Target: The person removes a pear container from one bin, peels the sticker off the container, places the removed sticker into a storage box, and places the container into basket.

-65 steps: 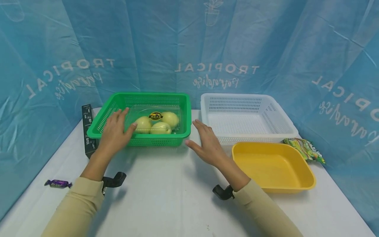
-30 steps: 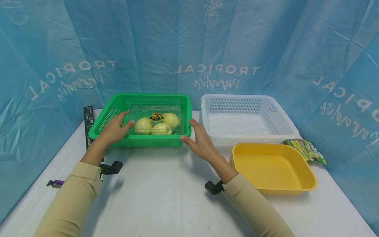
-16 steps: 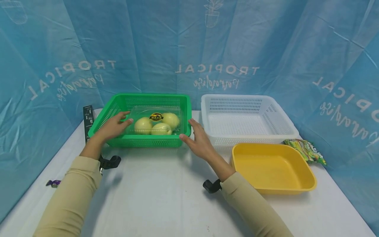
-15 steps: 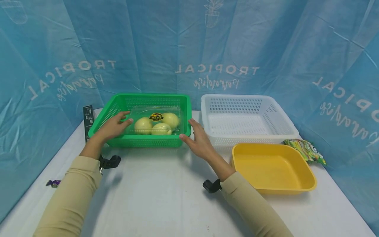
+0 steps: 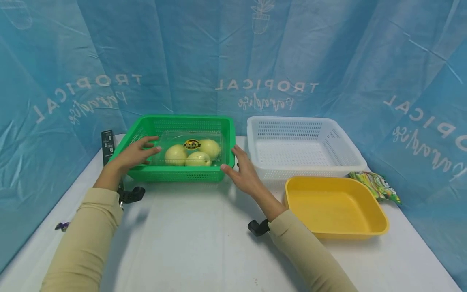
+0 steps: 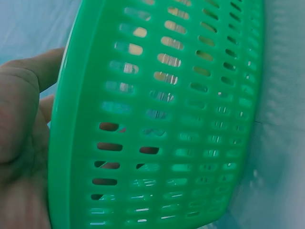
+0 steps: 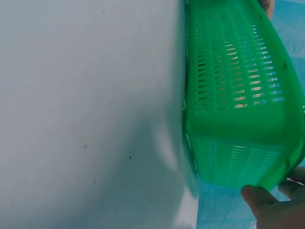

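Observation:
A green perforated basket (image 5: 175, 174) stands at the back left of the table. Inside it lies a clear plastic box (image 5: 166, 140) with a black-and-gold label, containing yellow-green round fruit (image 5: 198, 159). My left hand (image 5: 133, 156) reaches over the basket's left front rim. Its spread fingers are inside, beside the box's left end; in the left wrist view the basket wall partly hides them. My right hand (image 5: 245, 173) is at the basket's right front corner. In the right wrist view its thumb (image 7: 257, 196) touches the corner, fingers relaxed, partly out of frame.
A white perforated basket (image 5: 292, 168) stands at back right, with a yellow tray (image 5: 333, 207) in front. A green snack bag (image 5: 377, 185) lies beside them. At left are a black box (image 5: 108, 146) and a purple-wrapped candy (image 5: 62, 226), partly covered by the sleeve.
My left hand has dropped lower and shifted left over the basket's rim. My right hand has moved left to the basket's corner. The basket and the box stay in place.

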`<state>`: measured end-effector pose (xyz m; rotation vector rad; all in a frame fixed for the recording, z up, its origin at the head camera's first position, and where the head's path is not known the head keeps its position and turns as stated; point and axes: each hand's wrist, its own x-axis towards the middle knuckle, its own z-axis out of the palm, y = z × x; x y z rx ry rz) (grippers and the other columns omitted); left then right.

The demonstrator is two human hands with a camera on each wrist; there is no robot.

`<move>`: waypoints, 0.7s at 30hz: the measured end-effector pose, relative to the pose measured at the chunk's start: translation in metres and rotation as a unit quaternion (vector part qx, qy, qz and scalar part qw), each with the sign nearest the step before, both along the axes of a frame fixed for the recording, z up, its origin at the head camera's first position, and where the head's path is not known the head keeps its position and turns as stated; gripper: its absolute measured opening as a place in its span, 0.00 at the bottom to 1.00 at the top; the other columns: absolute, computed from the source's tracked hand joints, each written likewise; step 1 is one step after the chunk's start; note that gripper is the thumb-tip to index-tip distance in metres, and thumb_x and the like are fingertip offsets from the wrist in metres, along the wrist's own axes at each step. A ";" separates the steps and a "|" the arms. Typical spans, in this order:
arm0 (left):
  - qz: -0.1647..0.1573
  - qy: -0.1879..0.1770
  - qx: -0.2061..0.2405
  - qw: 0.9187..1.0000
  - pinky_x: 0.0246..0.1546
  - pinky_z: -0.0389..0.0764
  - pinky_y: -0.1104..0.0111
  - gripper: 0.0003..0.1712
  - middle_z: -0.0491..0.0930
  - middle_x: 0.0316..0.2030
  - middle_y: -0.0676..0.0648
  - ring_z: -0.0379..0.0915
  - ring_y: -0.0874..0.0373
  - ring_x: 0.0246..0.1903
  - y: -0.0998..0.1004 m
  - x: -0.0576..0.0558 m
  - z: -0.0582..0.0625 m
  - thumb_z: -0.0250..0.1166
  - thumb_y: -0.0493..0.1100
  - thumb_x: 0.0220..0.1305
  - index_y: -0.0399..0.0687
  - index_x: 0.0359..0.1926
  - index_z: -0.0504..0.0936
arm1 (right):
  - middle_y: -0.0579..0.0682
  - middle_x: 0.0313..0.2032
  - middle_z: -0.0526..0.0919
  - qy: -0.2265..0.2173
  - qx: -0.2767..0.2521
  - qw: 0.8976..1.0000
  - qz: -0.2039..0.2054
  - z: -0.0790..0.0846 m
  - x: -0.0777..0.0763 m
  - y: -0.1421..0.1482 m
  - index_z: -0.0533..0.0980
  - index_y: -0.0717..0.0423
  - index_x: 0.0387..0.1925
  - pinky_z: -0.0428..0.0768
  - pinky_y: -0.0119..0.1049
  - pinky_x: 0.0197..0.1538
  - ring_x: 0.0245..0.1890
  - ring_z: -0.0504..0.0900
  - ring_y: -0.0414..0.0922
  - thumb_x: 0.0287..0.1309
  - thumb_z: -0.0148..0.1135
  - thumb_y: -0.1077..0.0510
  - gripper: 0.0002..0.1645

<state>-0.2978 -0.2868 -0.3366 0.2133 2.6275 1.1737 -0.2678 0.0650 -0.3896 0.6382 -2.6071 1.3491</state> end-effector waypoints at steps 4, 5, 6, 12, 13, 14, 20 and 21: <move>-0.007 -0.020 0.004 1.000 0.56 0.71 0.44 0.46 0.45 0.71 0.28 0.62 0.28 0.60 -0.003 -0.002 0.001 0.50 0.62 0.67 0.52 0.75 0.38 | 0.56 0.74 0.47 -0.001 -0.016 1.000 0.007 -0.003 -0.003 -0.002 0.50 0.61 0.72 0.67 0.53 0.66 0.73 0.51 0.54 0.63 0.57 0.44 0.45; -0.009 -0.024 0.005 1.000 0.56 0.71 0.44 0.46 0.45 0.71 0.29 0.62 0.28 0.60 -0.004 -0.003 0.001 0.50 0.62 0.67 0.53 0.75 0.38 | 0.56 0.74 0.46 -0.002 -0.022 1.000 0.009 -0.004 -0.004 -0.003 0.51 0.61 0.71 0.67 0.53 0.65 0.73 0.51 0.54 0.62 0.57 0.44 0.46; -0.013 -0.027 0.007 1.000 0.57 0.71 0.44 0.45 0.46 0.71 0.29 0.63 0.28 0.59 -0.004 -0.003 0.002 0.51 0.61 0.68 0.52 0.75 0.38 | 0.55 0.74 0.46 -0.005 -0.028 1.000 0.010 -0.005 -0.004 -0.003 0.50 0.61 0.71 0.67 0.54 0.65 0.73 0.51 0.54 0.62 0.57 0.44 0.46; -0.022 -0.043 0.023 0.999 0.58 0.70 0.43 0.45 0.46 0.71 0.29 0.62 0.27 0.59 -0.006 -0.005 0.003 0.53 0.58 0.68 0.53 0.75 0.38 | 0.53 0.75 0.44 -0.013 -0.052 0.999 0.011 -0.010 -0.005 -0.005 0.50 0.59 0.72 0.68 0.54 0.65 0.73 0.52 0.54 0.62 0.57 0.43 0.46; -0.023 -0.045 0.026 0.998 0.58 0.70 0.44 0.45 0.45 0.71 0.30 0.62 0.27 0.59 -0.007 -0.005 0.003 0.53 0.58 0.68 0.53 0.75 0.38 | 0.53 0.75 0.44 -0.013 -0.055 0.998 0.012 -0.010 -0.005 -0.005 0.50 0.59 0.72 0.68 0.54 0.65 0.73 0.52 0.53 0.62 0.57 0.42 0.47; -0.023 -0.047 0.027 0.998 0.58 0.70 0.44 0.46 0.45 0.71 0.30 0.62 0.27 0.60 -0.007 -0.005 0.003 0.53 0.58 0.68 0.53 0.75 0.38 | 0.53 0.75 0.44 -0.013 -0.057 0.998 0.012 -0.011 -0.005 -0.005 0.50 0.59 0.72 0.68 0.54 0.65 0.73 0.52 0.53 0.62 0.57 0.42 0.47; -0.023 -0.055 0.041 0.997 0.58 0.71 0.47 0.46 0.45 0.71 0.30 0.56 0.29 0.64 -0.007 -0.006 0.002 0.55 0.58 0.66 0.54 0.75 0.39 | 0.54 0.75 0.44 -0.014 -0.062 0.998 0.014 -0.011 -0.005 -0.004 0.49 0.58 0.72 0.67 0.54 0.65 0.73 0.53 0.53 0.61 0.56 0.40 0.48; -0.024 -0.056 0.044 0.997 0.58 0.71 0.47 0.47 0.45 0.71 0.30 0.54 0.29 0.65 -0.007 -0.007 0.002 0.56 0.57 0.66 0.54 0.75 0.39 | 0.54 0.75 0.44 -0.014 -0.061 0.998 0.015 -0.011 -0.004 -0.004 0.49 0.58 0.72 0.67 0.54 0.66 0.73 0.53 0.53 0.62 0.56 0.40 0.48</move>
